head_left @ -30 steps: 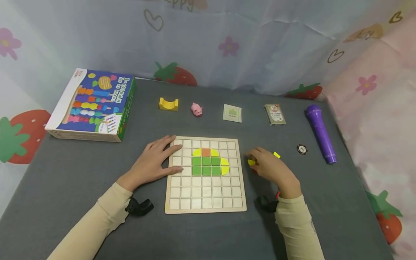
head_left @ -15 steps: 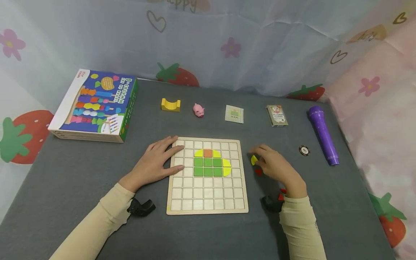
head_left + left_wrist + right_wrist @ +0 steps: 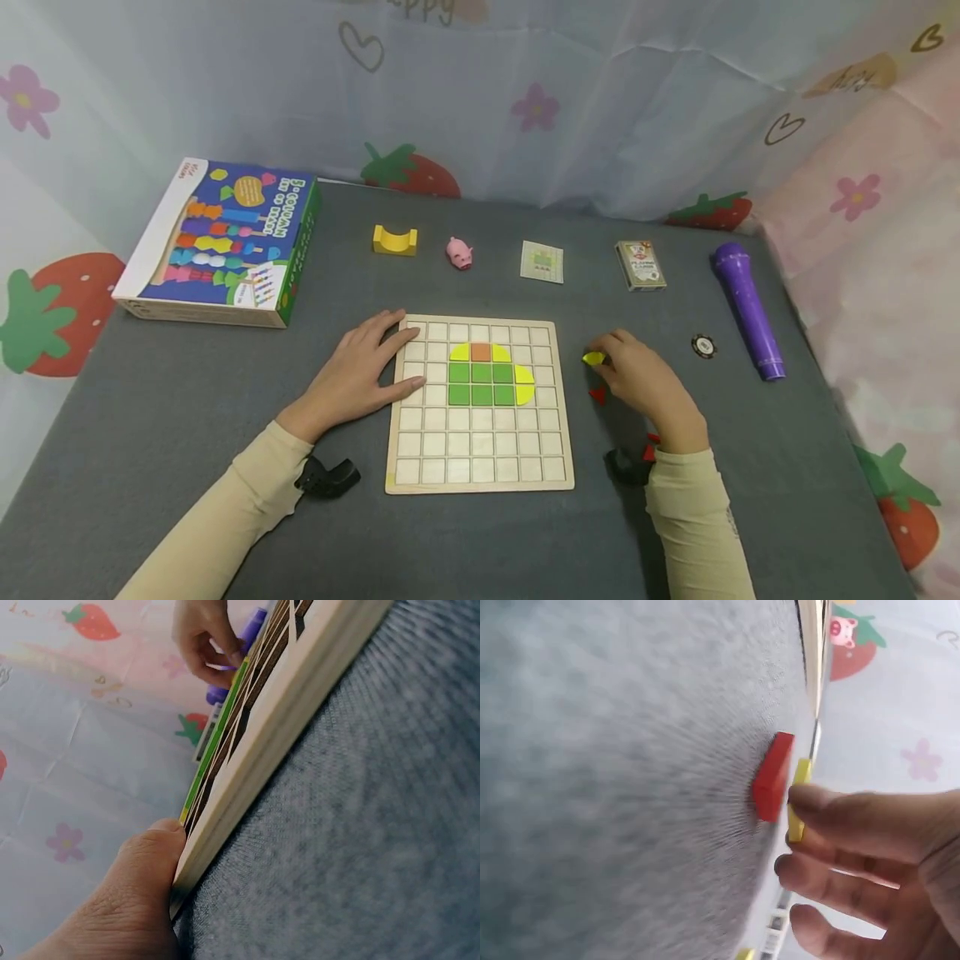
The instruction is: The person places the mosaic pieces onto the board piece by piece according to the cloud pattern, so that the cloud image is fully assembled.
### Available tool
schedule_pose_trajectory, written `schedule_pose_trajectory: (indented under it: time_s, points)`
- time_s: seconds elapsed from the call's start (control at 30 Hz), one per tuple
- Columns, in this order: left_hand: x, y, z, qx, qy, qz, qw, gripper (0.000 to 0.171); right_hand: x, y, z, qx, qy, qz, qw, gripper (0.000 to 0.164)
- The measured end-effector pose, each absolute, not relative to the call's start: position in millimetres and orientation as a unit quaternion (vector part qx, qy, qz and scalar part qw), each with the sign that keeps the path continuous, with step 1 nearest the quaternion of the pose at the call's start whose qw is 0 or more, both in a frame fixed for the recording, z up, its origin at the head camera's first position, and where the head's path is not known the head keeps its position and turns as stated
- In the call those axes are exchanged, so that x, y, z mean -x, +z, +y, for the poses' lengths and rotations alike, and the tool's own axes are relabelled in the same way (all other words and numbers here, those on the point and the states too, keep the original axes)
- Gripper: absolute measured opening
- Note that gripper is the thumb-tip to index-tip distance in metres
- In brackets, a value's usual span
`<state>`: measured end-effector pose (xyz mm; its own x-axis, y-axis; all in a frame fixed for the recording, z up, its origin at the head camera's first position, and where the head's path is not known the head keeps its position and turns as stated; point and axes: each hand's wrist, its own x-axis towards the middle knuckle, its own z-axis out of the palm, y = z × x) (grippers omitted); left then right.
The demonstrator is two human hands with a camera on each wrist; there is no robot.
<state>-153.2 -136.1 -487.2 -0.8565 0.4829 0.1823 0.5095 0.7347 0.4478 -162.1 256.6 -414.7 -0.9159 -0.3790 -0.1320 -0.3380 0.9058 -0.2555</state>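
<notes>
A wooden grid board (image 3: 480,458) lies flat on the grey cloth. Set in it are several green square tiles (image 3: 481,384), an orange square (image 3: 481,352) and several yellow rounded tiles (image 3: 524,386). My left hand (image 3: 352,375) rests on the board's left edge, fingers spread; its thumb (image 3: 146,862) touches the rim in the left wrist view. Right of the board, my right hand (image 3: 641,375) pinches a yellow tile (image 3: 801,776) between thumb and fingers. Close by on the cloth lies a red tile (image 3: 772,780). More red pieces (image 3: 649,450) show beside the right wrist.
Along the back are a boxed toy (image 3: 217,242), a yellow curved block (image 3: 394,242), a pink pig (image 3: 459,253), a pattern card (image 3: 542,262) and a playing-card box (image 3: 641,265). A round chip (image 3: 703,346) and a purple microphone-shaped object (image 3: 748,312) lie at right.
My right hand has taken the yellow tile in a pinch and turned it, moving slightly right; the red tile beneath has come into sight. My left hand keeps its place on the board.
</notes>
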Motion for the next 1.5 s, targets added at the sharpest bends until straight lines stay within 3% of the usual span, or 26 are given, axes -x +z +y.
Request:
schedule_pose_trajectory:
  time_s: [0.17, 0.67, 0.87, 1.27, 1.5]
  points:
    - [153.5, -489.1, -136.6, 0.276, -0.24, -0.93, 0.034, 0.066, 159.3, -404.2, 236.7, 0.185, -0.127, 0.97, 0.09, 0.029]
    - [154.5, -490.1, -138.9, 0.295, -0.242, -0.923, 0.04, 0.06, 154.9, -398.5, 135.3, 0.353, -0.104, 0.929, 0.032, 0.022]
    - [154.2, -490.1, -139.9, 0.296, -0.24, -0.924, 0.044, 0.06, 156.7, -400.2, 104.5, 0.385, -0.075, 0.919, 0.045, 0.026]
    - [153.9, -489.5, -139.7, 0.301, -0.234, -0.924, 0.042, 0.061, 162.6, -409.9, 81.6, 0.385, -0.04, 0.916, 0.105, 0.026]
    - [153.6, -489.4, -140.1, 0.296, -0.234, -0.925, 0.037, 0.061, 162.0, -410.7, 79.8, 0.402, -0.038, 0.911, 0.085, 0.025]
